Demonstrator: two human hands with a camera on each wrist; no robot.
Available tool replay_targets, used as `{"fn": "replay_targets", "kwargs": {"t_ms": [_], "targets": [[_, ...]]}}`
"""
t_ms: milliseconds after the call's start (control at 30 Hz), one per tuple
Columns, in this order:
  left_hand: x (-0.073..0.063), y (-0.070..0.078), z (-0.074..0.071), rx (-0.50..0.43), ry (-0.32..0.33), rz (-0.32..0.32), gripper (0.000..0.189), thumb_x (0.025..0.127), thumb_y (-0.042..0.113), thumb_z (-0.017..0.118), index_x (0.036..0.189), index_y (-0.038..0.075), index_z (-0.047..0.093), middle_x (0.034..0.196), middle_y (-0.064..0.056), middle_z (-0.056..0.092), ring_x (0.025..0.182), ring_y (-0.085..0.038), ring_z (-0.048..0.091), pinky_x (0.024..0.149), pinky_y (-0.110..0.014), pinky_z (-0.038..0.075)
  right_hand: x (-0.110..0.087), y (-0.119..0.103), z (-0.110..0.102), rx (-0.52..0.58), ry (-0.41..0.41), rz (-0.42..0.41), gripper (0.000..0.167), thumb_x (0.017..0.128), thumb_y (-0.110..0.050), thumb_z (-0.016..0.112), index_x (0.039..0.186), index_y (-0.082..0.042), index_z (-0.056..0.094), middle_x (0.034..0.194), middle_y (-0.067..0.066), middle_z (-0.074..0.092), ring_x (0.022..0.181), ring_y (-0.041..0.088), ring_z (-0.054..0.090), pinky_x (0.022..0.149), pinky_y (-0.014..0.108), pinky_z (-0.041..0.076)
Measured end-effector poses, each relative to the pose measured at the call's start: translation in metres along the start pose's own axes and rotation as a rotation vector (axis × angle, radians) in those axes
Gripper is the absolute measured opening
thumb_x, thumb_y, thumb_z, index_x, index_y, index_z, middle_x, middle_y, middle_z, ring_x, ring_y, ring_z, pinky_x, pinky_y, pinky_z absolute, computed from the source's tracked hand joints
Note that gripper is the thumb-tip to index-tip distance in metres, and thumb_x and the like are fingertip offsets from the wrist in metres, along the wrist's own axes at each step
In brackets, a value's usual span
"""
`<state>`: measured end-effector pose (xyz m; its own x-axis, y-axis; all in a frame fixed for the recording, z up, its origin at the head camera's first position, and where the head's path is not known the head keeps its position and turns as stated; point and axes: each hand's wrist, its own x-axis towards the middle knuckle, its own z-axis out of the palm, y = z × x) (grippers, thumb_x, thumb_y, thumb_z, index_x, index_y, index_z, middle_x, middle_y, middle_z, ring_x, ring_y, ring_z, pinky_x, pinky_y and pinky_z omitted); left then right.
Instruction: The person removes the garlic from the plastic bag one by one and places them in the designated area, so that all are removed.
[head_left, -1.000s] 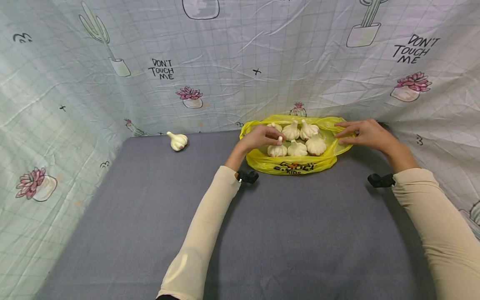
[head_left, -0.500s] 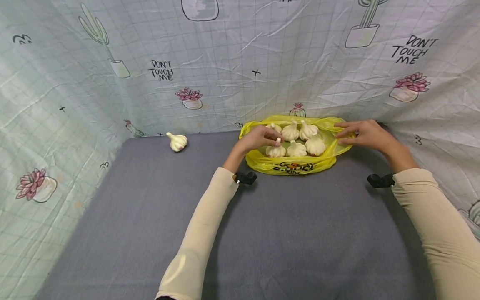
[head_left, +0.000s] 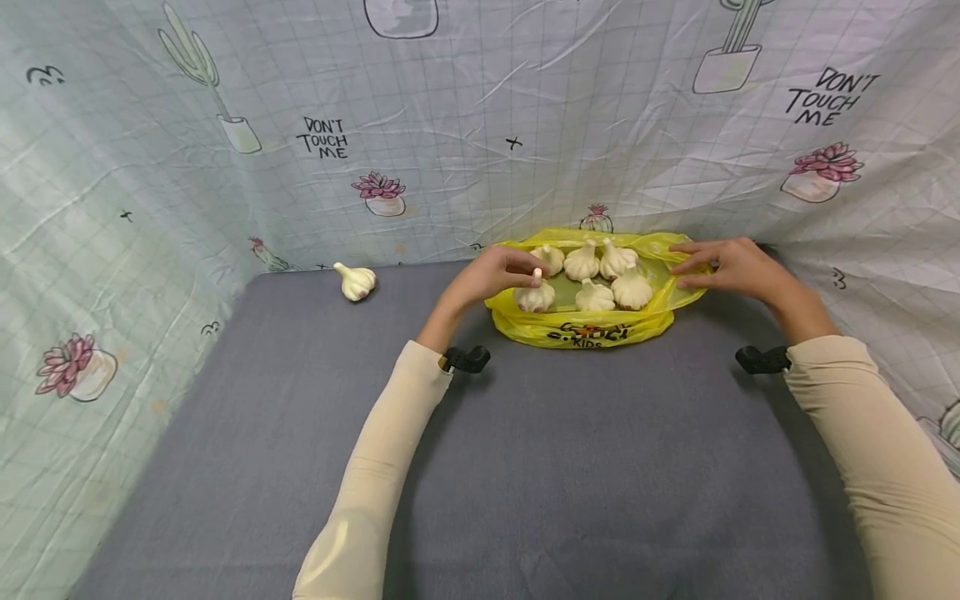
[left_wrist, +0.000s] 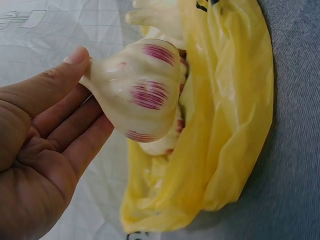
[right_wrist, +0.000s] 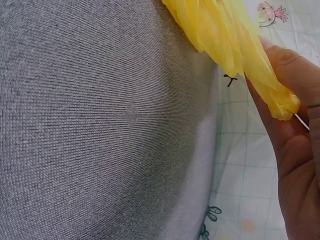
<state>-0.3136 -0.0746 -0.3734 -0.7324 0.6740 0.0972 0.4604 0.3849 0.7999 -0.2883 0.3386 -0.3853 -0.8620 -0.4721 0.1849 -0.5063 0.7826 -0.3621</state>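
My left hand [head_left: 498,273] pinches a garlic bulb [left_wrist: 137,92] by its stem between thumb and fingers. This bulb, cream with purple streaks, hangs over the left end of a yellow plastic bag [head_left: 592,330]. Several more garlic bulbs [head_left: 594,296] sit in the bag's open mouth, on a greenish surface. At the bag's right end, my right hand [head_left: 738,268] holds the edge of the plastic; in the right wrist view, the bunched yellow film [right_wrist: 282,102] lies between thumb and fingers.
A single garlic bulb [head_left: 356,282] lies on the grey cloth-covered table [head_left: 585,467] at the back left. Behind the table hangs a curtain [head_left: 442,125] printed with cacti and lettering, close to the bag's far side.
The garlic bulb in my left hand has moved to the left, away from the bulbs beside it, over the bag's left end. My right hand stays in place.
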Motion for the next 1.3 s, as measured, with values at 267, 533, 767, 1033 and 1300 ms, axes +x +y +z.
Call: {"fn": "replay_targets", "kwargs": {"t_ms": [267, 533, 767, 1033, 1300], "targets": [[-0.024, 0.015, -0.014, -0.010, 0.061, 0.033, 0.023, 0.097, 0.014, 0.071, 0.119, 0.008, 0.076, 0.115, -0.007, 0.075, 0.106, -0.015, 0.069, 0.091, -0.032, 0.055, 0.000, 0.000, -0.001, 0.001, -0.009, 0.002, 0.025, 0.085, -0.022, 0.084, 0.108, -0.013, 0.082, 0.137, 0.012, 0.065, 0.054, 0.003, 0.044, 0.050, 0.024, 0.036], [-0.042, 0.021, -0.026, 0.023, 0.106, 0.036, 0.025, 0.096, 0.015, 0.072, 0.120, 0.007, 0.076, 0.116, -0.008, 0.075, 0.106, -0.016, 0.070, 0.093, -0.030, 0.055, 0.001, 0.002, 0.000, -0.013, -0.017, -0.046, 0.024, 0.085, -0.019, 0.084, 0.108, -0.013, 0.082, 0.134, 0.012, 0.067, 0.056, 0.002, 0.045, 0.048, 0.024, 0.035], [-0.058, 0.023, -0.034, 0.041, 0.147, 0.029, 0.025, 0.096, 0.015, 0.072, 0.119, 0.008, 0.076, 0.114, -0.006, 0.075, 0.106, -0.015, 0.070, 0.093, -0.030, 0.056, 0.000, 0.001, 0.000, -0.035, 0.011, -0.113, 0.024, 0.082, -0.014, 0.085, 0.106, -0.011, 0.082, 0.128, 0.014, 0.069, 0.064, 0.002, 0.048, 0.050, 0.020, 0.034], [-0.072, 0.022, -0.043, 0.072, 0.170, 0.012, 0.024, 0.095, 0.015, 0.073, 0.117, 0.007, 0.077, 0.113, -0.008, 0.075, 0.105, -0.017, 0.071, 0.092, -0.032, 0.056, -0.001, 0.002, 0.000, -0.048, 0.013, -0.118, 0.025, 0.082, -0.012, 0.085, 0.107, -0.011, 0.081, 0.130, 0.013, 0.068, 0.063, 0.002, 0.047, 0.053, 0.022, 0.035], [-0.083, 0.019, -0.049, 0.091, 0.185, -0.004, 0.023, 0.095, 0.015, 0.073, 0.117, 0.008, 0.077, 0.112, -0.006, 0.076, 0.103, -0.015, 0.071, 0.090, -0.033, 0.056, -0.001, 0.001, -0.001, -0.043, 0.006, -0.115, 0.025, 0.083, -0.013, 0.085, 0.107, -0.011, 0.081, 0.130, 0.013, 0.068, 0.065, 0.002, 0.047, 0.054, 0.022, 0.036]]}}
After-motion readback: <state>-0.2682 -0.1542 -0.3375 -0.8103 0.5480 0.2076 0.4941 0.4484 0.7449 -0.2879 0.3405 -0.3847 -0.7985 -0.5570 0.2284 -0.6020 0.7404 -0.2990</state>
